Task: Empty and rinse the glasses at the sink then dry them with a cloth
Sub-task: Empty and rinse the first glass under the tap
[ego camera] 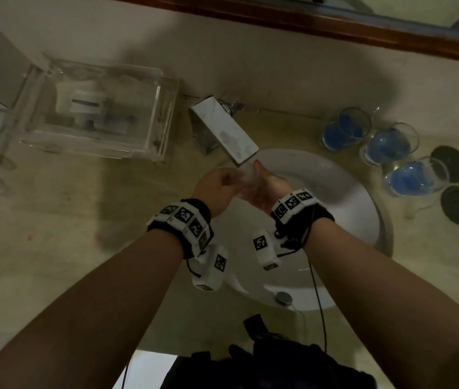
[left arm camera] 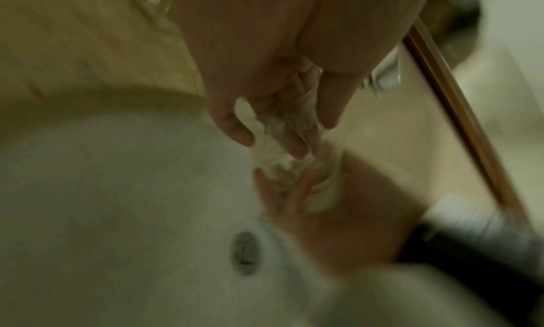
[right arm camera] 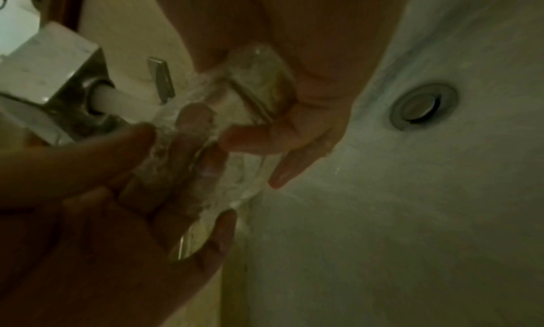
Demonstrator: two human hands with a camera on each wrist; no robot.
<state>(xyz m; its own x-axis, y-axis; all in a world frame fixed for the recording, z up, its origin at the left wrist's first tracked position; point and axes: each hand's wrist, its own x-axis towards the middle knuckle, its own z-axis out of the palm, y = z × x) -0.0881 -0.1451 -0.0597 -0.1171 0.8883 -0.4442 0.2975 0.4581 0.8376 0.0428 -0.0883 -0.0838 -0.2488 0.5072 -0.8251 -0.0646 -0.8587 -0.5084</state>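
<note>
Right now: we are rinsing one glass under the running tap, over the sink.
Left hand: our left hand curls round one end of the glass, fingers and thumb clasping it.
Right hand: our right hand cups the glass from the other side, fingers wrapped on its wet wall, water running over them.
Where the glass is: between both palms, lying tilted, just under the spout.
Doing it well: we judge it best to turn the glass so the stream reaches inside, and grip firmly, since wet glass slips.
Waiting: three glasses of blue liquid stand well off beyond the right hand.
Cloth: we cannot see one near the grip.
</note>
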